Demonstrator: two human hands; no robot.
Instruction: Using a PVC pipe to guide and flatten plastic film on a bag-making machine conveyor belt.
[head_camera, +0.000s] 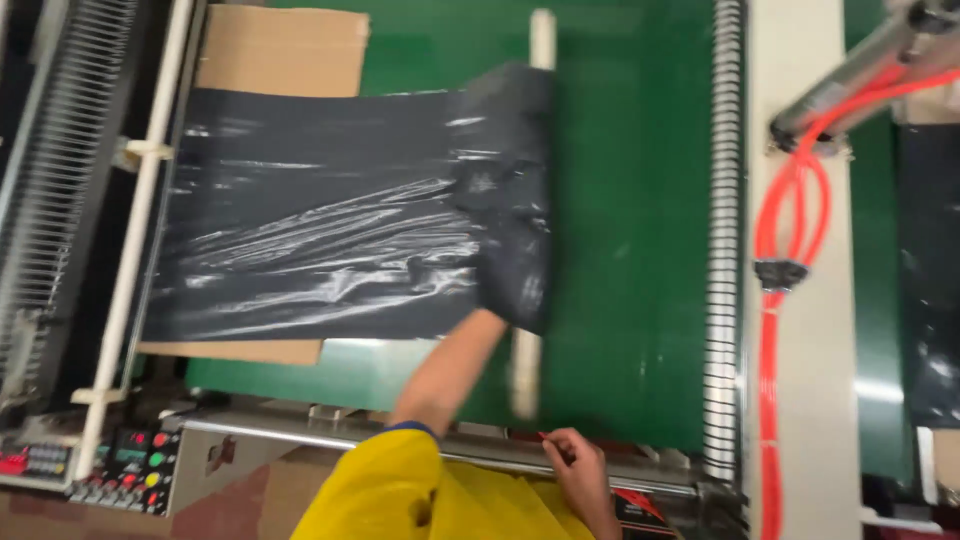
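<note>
The black plastic sheet (320, 215) is thin and very shiny — it has lots of crinkles that catch the light. Under it lies brown cardboard (285, 50), dull and flat. The green table top (630, 230) looks smooth with a soft shine. The white tube (541, 40) looks plain and matt. The red hoses (790, 200) are smooth, glossy plastic. The rail (330, 437) at the near edge is bright metal. The yellow sleeve (400, 490) is soft cloth — not shiny.
</note>
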